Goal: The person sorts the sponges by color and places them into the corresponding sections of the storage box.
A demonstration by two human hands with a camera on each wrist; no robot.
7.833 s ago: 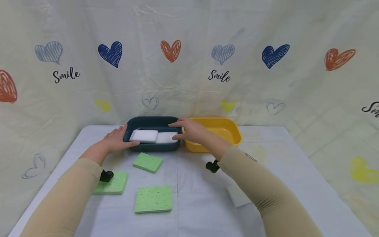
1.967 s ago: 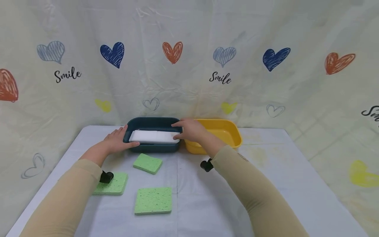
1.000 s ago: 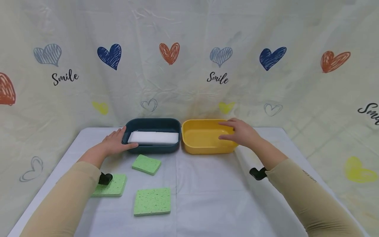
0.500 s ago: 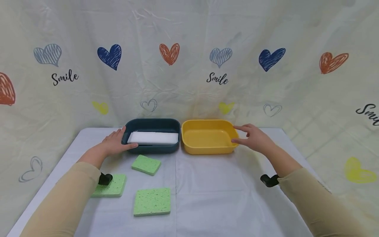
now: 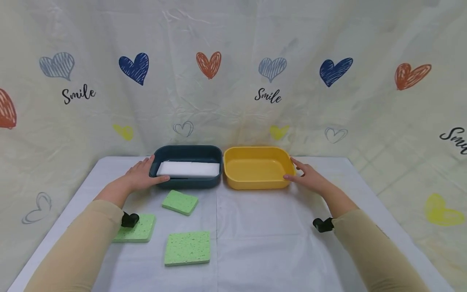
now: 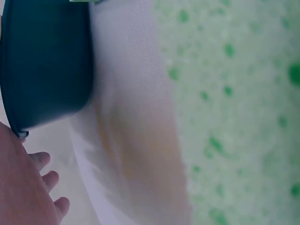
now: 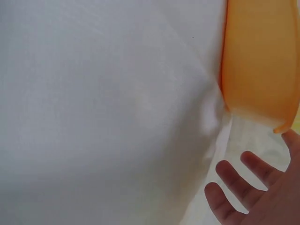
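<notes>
A dark teal plastic bin (image 5: 193, 184) stands at the back of the table. Side by side inside it lie white sponge blocks (image 5: 176, 169). My left hand (image 5: 140, 177) rests against the bin's left end, thumb along the front rim and fingers stretched toward the back; the left wrist view has its fingers (image 6: 50, 180) extending past the bin's corner. A yellow bin (image 5: 255, 185) with a bare inside sits directly to the right. My right hand (image 5: 310, 178) touches its right end, thumb at the front rim. In the right wrist view its other fingers (image 7: 236, 180) spread straight beside the rim.
In front of the teal bin lie a small green sponge (image 5: 180, 202) and a larger green sponge (image 5: 187, 248). Another green sponge (image 5: 140, 229) is partly under my left forearm. A white cloth covers the table (image 5: 262, 251), and a heart-printed curtain (image 5: 233, 97) hangs behind.
The right hand has left the teal bin's right end and moved right to the yellow bin's far end. A white block seen earlier on the table's right has gone from there. Left hand unchanged.
</notes>
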